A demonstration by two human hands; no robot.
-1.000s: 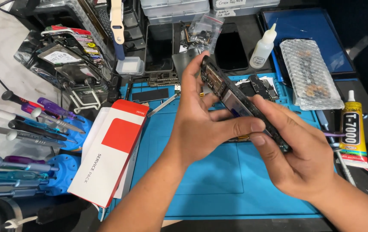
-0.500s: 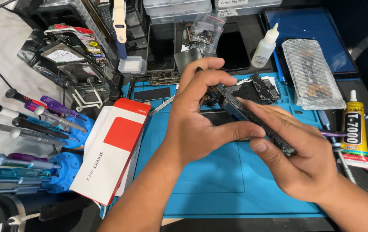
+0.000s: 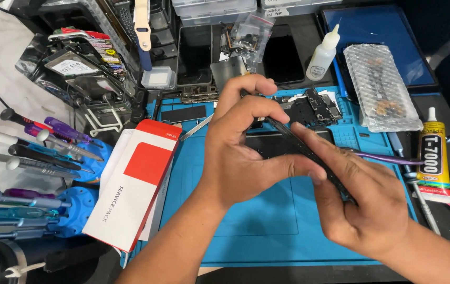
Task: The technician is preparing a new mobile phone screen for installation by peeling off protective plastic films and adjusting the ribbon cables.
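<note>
Phone frame tipped flatter, edge-on now

My left hand (image 3: 240,152) and right hand (image 3: 361,205) both clamp the phone frame (image 3: 309,150); its far end dropped from 11 toward 10 o'clock

Your left hand (image 3: 240,158) and right hand (image 3: 364,202) are bare. No rings, no gloves. Your forearms show no sleeves.

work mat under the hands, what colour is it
Blue work mat, clearest in the head view.
</note>
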